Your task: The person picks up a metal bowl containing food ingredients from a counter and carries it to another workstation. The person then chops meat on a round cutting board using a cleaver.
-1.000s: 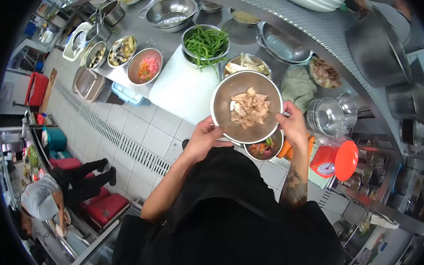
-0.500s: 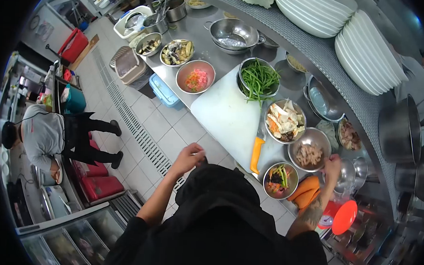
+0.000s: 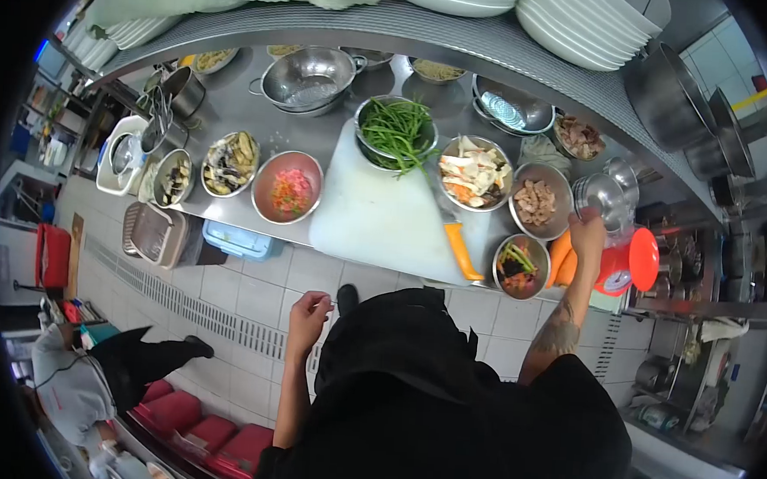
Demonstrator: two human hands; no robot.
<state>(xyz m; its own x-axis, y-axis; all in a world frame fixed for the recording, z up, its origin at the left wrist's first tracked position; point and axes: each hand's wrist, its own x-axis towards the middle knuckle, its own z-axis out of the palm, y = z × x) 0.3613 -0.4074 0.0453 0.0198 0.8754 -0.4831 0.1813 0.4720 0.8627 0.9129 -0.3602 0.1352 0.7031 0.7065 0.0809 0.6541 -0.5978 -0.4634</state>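
Note:
A steel bowl of pale brown meat (image 3: 535, 202) stands on the counter, right of the cutting board. My right hand (image 3: 586, 234) is at the bowl's right rim, its fingers closed there, close to the stacked steel bowls (image 3: 601, 197). My left hand (image 3: 309, 314) hangs in front of the counter with curled fingers and nothing visible in them. Left of the meat stands a bowl of pale sliced food (image 3: 474, 170); a bowl of mixed vegetables (image 3: 521, 264) sits nearer me. An orange-handled tool (image 3: 462, 251) lies on the white board (image 3: 376, 213).
Green beans (image 3: 396, 132) fill a bowl behind the board. A pink bowl (image 3: 288, 188) and eggplant bowl (image 3: 230, 164) stand left. Carrots (image 3: 563, 259) and a red scale (image 3: 616, 271) are right. Plates (image 3: 577, 28) line the overhead shelf. Another person (image 3: 73, 379) is lower left.
The meat bowl has gone from both my hands down onto the counter at the right. My left hand has let go and moved left. The camera view has turned and shifted.

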